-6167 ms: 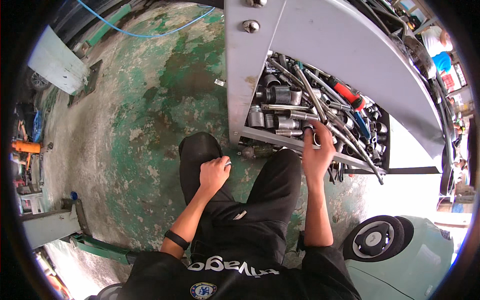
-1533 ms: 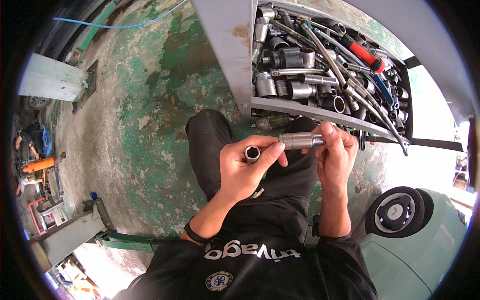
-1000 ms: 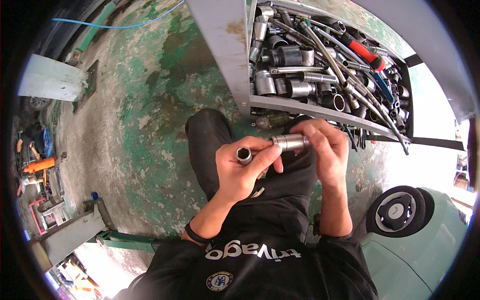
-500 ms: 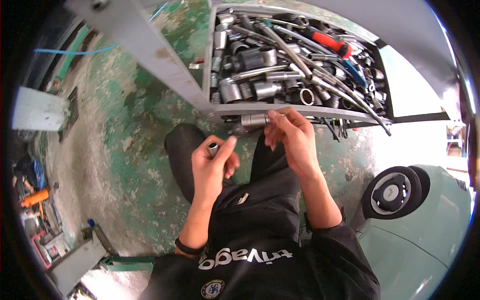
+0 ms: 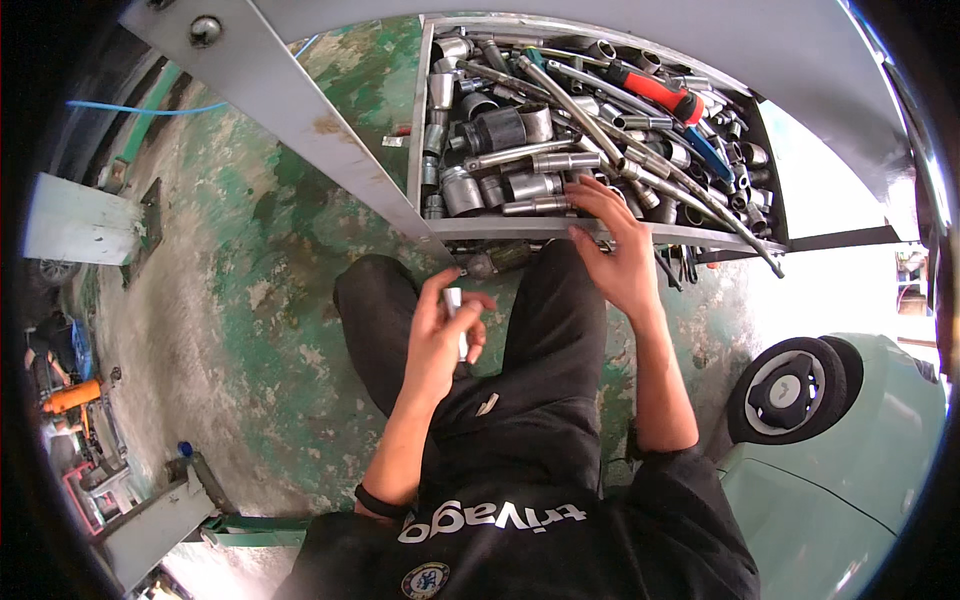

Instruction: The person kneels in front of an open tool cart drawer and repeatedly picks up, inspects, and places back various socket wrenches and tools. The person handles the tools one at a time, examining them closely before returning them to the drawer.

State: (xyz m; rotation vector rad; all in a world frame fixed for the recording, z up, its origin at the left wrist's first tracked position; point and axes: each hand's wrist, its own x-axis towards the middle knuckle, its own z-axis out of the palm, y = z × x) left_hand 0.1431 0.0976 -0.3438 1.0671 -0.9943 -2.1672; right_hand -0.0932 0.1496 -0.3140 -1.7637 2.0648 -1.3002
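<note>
My left hand (image 5: 445,340) is above my lap, its fingers closed around a slim silver deep socket (image 5: 453,300) that pokes out between thumb and forefinger. Over the front edge of an open metal drawer (image 5: 610,225) is my right hand (image 5: 622,255), fingers stretched out and spread. Its fingertips are at the end of a long silver socket (image 5: 535,206) lying just inside that edge; whether they touch it I cannot tell. Sockets, extension bars and ratchets are heaped in the drawer, among them a large dark socket (image 5: 495,130) and a tool with a red handle (image 5: 655,92).
A long bar (image 5: 700,190) juts over the drawer's front right edge. Left of the drawer runs a grey metal post (image 5: 320,125). Light green bodywork (image 5: 840,480) with a wheel (image 5: 785,390) stands at right. More tools (image 5: 70,395) lie at far left on the stained green floor (image 5: 250,330).
My right hand has gone up from below the drawer's front edge to over it, and the long socket it held now lies inside. My left hand has shifted slightly right and turned its socket.
</note>
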